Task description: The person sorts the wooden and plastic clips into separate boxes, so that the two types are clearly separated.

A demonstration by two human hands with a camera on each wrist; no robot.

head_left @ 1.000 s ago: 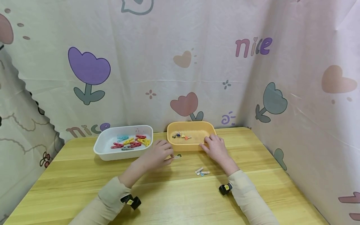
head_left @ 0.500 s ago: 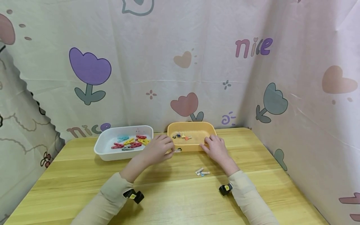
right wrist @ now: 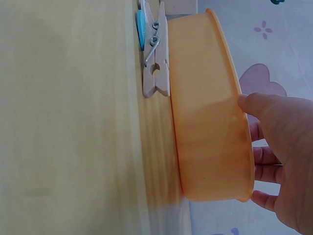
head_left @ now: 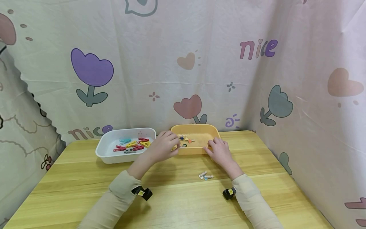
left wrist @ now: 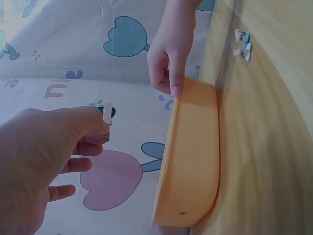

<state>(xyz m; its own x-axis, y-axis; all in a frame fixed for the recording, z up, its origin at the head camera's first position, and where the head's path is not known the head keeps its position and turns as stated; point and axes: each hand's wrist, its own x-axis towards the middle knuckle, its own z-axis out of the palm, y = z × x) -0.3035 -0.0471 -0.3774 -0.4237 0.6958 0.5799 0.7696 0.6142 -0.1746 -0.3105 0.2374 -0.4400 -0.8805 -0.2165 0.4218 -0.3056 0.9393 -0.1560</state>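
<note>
My left hand (head_left: 175,147) pinches a small pale clip (head_left: 183,146) between thumb and fingertips, just over the front rim of the orange tray (head_left: 197,150). The left wrist view shows that clip (left wrist: 107,116) held upright at my fingertips, beside the tray (left wrist: 195,161). My right hand (head_left: 211,147) grips the tray's front right rim, thumb outside and fingers inside; the right wrist view shows that hand (right wrist: 276,147) on the tray's wall (right wrist: 210,112). Several small coloured clips (head_left: 186,139) lie inside the tray.
Two small clips (head_left: 205,175), one wooden and one blue, lie on the wooden table (head_left: 183,203) in front of the tray. A white tray (head_left: 125,156) with several coloured clothespins (head_left: 132,145) stands to the left. Patterned cloth walls close in the back and both sides.
My left hand has lifted the small clip off the table and carried it away from me to the orange tray's front rim. The right hand has stayed on the rim.
</note>
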